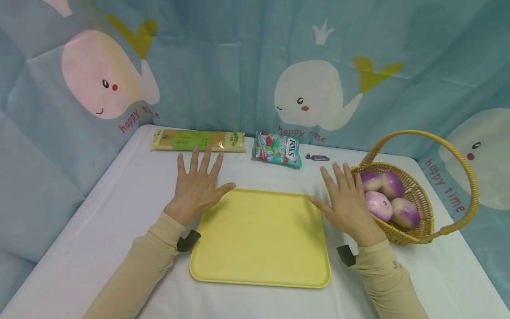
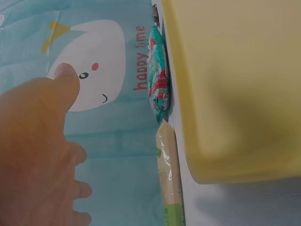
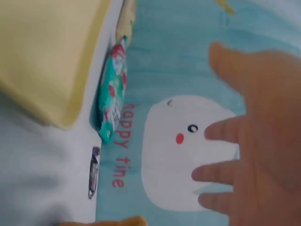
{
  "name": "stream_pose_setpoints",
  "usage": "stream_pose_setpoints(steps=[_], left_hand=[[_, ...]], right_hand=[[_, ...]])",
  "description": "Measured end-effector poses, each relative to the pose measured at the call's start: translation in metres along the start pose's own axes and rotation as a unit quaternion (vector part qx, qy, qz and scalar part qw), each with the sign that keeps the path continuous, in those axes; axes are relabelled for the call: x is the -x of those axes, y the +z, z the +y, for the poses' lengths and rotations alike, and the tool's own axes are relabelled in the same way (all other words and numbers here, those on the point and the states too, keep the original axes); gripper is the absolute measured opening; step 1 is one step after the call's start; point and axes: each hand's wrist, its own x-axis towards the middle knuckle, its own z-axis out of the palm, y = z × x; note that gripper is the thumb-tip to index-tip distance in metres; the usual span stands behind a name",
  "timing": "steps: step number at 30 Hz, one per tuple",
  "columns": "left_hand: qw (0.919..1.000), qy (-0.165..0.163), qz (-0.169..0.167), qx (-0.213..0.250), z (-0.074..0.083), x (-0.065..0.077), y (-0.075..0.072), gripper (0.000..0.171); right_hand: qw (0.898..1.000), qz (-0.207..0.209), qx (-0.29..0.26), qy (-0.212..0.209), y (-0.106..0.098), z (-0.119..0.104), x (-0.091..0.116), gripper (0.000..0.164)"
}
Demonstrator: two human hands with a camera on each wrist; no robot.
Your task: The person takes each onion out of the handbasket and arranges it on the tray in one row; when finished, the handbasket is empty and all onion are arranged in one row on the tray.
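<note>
One hand [image 1: 350,207] partly hides the basket [image 1: 404,237].

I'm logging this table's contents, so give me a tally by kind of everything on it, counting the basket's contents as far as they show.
Yellow tray: 1
Basket: 1
Purple-and-white turnips visible in the basket: 4
Long noodle pack: 1
Fox's bag: 1
Small wrapped sweet: 1
Total: 9

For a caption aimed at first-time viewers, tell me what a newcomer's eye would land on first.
The yellow tray probably stands out first, flat on the white table in the middle. Next, the left hand and right hand spread their fingers near its two far corners. Beside the right hand, a tall-handled wicker basket holds purple-and-white vegetables.
</note>
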Motion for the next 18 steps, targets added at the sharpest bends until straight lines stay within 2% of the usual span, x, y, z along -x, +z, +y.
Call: stream_pose_setpoints(steps=[4,6,8,10,14,16,18], left_hand=[[0.9995,0.007,0.02,-0.022,0.0,0.0,0.001,0.08],[0.9985,0.013,0.043,-0.032,0.0,0.0,0.001,0.071],[0.9979,0.017,0.057,-0.027,-0.001,0.0,0.001,0.06],[0.9984,0.017,0.054,-0.003,-0.003,0.0,0.002,0.05],[0.9965,0.006,-0.003,0.083,-0.011,-0.003,0.007,0.042],[0.99,0.001,-0.034,0.137,-0.015,-0.005,0.011,0.04],[0.9801,-0.004,-0.063,0.188,-0.02,-0.007,0.014,0.039]], right_hand=[[0.998,0.053,0.005,0.044,-0.009,0.012,0.0,0.064],[0.993,0.086,0.001,0.081,-0.014,0.024,0.002,0.055],[0.988,0.099,-0.002,0.12,-0.019,0.039,0.004,0.049],[0.984,0.078,-0.001,0.157,-0.024,0.054,0.008,0.046],[0.982,-0.027,0.003,0.189,-0.032,0.078,0.013,0.048],[0.979,-0.066,0.0,0.19,-0.033,0.084,0.014,0.052],[0.978,-0.082,-0.014,0.19,-0.032,0.086,0.013,0.059]])
